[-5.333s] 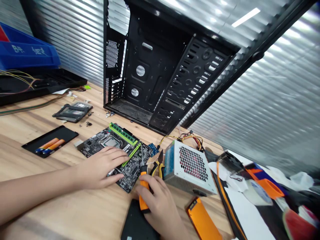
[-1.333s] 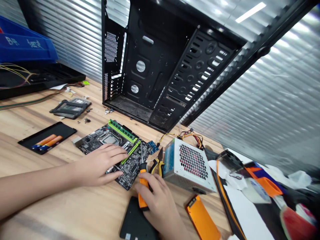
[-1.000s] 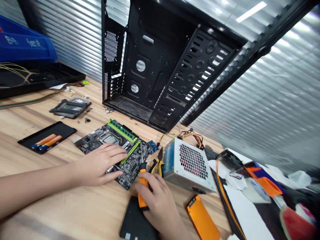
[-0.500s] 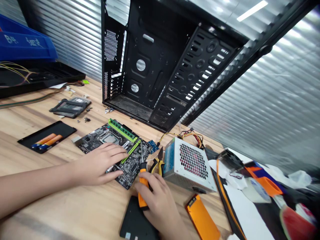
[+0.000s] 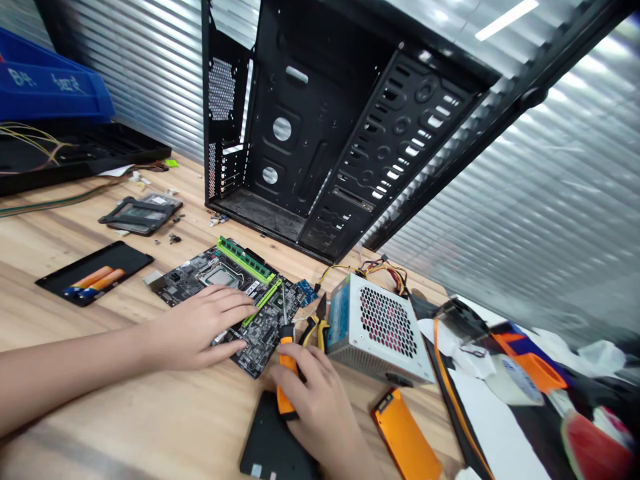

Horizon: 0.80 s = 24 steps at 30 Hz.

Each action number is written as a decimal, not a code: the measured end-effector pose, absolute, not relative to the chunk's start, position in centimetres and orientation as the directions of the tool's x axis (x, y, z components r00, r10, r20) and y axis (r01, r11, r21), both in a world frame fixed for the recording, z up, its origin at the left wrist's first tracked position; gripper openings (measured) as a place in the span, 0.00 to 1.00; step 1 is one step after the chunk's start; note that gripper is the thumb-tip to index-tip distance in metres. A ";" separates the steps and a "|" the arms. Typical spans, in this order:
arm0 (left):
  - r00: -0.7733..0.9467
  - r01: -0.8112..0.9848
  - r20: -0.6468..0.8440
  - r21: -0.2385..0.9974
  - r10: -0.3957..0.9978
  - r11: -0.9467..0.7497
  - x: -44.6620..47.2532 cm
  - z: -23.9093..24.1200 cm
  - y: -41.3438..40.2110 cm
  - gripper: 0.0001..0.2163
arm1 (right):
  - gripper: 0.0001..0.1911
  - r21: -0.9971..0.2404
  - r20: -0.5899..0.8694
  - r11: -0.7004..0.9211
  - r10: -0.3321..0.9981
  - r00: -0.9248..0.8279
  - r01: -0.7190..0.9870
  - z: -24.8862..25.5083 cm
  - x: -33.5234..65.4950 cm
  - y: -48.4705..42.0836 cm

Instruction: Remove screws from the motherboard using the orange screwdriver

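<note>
Gripping in my right hand [image 5: 317, 400]: the screwdriver [image 5: 287, 373], my thumb and fingers closed around its orange-and-black handle, its metal shaft pointing away from me over the right part of the circuit board [image 5: 263, 333]; I cannot tell whether the tip touches it.
Left hand [image 5: 205, 330]: laid over the near edge of the board, fingers side by side, thumb spread wide.
Circuit board: flat on the wooden table [image 5: 140, 420], in front of the black computer case [image 5: 310, 127].
Pliers [image 5: 323, 337]: between my screwdriver and the power supply [image 5: 373, 327].
Black box [image 5: 270, 440]: flat on the table, partly hidden under my right hand.
Black tray [image 5: 125, 260]: on my left, with two batteries [image 5: 95, 283] lying in it.
</note>
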<state>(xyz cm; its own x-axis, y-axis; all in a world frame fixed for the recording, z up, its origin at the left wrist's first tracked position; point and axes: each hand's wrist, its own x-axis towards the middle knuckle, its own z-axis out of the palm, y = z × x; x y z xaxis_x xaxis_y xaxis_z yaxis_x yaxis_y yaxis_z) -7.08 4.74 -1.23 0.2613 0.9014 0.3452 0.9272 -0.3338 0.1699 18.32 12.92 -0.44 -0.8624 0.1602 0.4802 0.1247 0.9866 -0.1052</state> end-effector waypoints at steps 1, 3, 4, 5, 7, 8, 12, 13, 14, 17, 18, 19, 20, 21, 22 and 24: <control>0.264 0.927 0.342 0.169 0.902 -0.335 -7.1 -1.2 4.7 0.19 | 0.25 -0.105 0.481 0.987 0.160 -0.862 0.125 -0.4 18.3 12.9; 0.266 0.926 0.339 0.170 0.902 -0.337 -7.1 -1.2 4.7 0.19 | 0.25 -0.108 0.479 0.986 0.163 -0.862 0.127 -0.5 18.4 12.9; 0.268 0.925 0.338 0.170 0.902 -0.339 -7.1 -1.2 4.7 0.19 | 0.26 -0.110 0.477 0.986 0.164 -0.863 0.127 -0.5 18.4 12.8; 0.268 0.926 0.338 0.169 0.902 -0.338 -7.1 -1.2 4.7 0.19 | 0.26 -0.112 0.474 0.986 0.165 -0.865 0.126 -0.5 18.4 12.8; 0.269 0.926 0.339 0.166 0.901 -0.339 -7.2 -1.3 4.8 0.19 | 0.25 -0.113 0.473 0.985 0.165 -0.866 0.127 -0.5 18.4 12.8; 0.270 0.926 0.342 0.165 0.900 -0.340 -7.2 -1.3 4.8 0.19 | 0.25 -0.112 0.472 0.985 0.166 -0.866 0.128 -0.5 18.4 12.8; 0.267 0.926 0.343 0.166 0.901 -0.338 -7.2 -1.4 4.8 0.19 | 0.24 -0.113 0.472 0.986 0.164 -0.866 0.125 -0.6 18.4 12.8; 0.266 0.928 0.339 0.166 0.903 -0.335 -7.2 -1.4 4.8 0.19 | 0.24 -0.113 0.473 0.986 0.163 -0.866 0.123 -0.6 18.4 12.8; 0.266 0.928 0.335 0.165 0.904 -0.334 -7.1 -1.3 4.8 0.19 | 0.24 -0.112 0.477 0.986 0.161 -0.864 0.122 -0.6 18.4 12.8; 0.275 0.926 0.324 0.163 0.905 -0.339 -7.1 -1.3 4.7 0.19 | 0.26 -0.110 0.479 0.987 0.158 -0.864 0.119 -0.6 18.4 12.8; 0.277 0.926 0.323 0.163 0.905 -0.342 -7.2 -1.2 4.7 0.19 | 0.26 -0.111 0.477 0.987 0.156 -0.865 0.117 -0.5 18.4 12.8; 0.278 0.925 0.324 0.164 0.904 -0.343 -7.2 -1.2 4.7 0.19 | 0.27 -0.112 0.474 0.987 0.157 -0.867 0.117 -0.5 18.4 12.8; 0.276 0.924 0.325 0.168 0.904 -0.343 -7.2 -1.2 4.7 0.19 | 0.27 -0.112 0.472 0.987 0.157 -0.868 0.118 -0.5 18.4 12.8; 0.275 0.923 0.328 0.172 0.904 -0.343 -7.2 -1.2 4.7 0.19 | 0.27 -0.111 0.474 0.987 0.158 -0.867 0.119 -0.4 18.4 12.8; 0.273 0.923 0.331 0.175 0.903 -0.343 -7.2 -1.2 4.7 0.19 | 0.26 -0.109 0.478 0.987 0.158 -0.864 0.120 -0.4 18.4 12.8; 0.272 0.921 0.340 0.177 0.900 -0.346 -7.2 -1.2 4.7 0.19 | 0.25 -0.105 0.483 0.987 0.158 -0.861 0.122 -0.3 18.4 12.8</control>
<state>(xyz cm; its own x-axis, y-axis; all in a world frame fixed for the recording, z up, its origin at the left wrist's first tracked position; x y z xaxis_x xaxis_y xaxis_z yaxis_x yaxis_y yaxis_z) -7.18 4.71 -1.16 0.2723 0.9000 0.3403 0.9214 -0.3457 0.1773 18.37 12.77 -0.28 -0.8611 0.1576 0.4834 0.1215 0.9870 -0.1053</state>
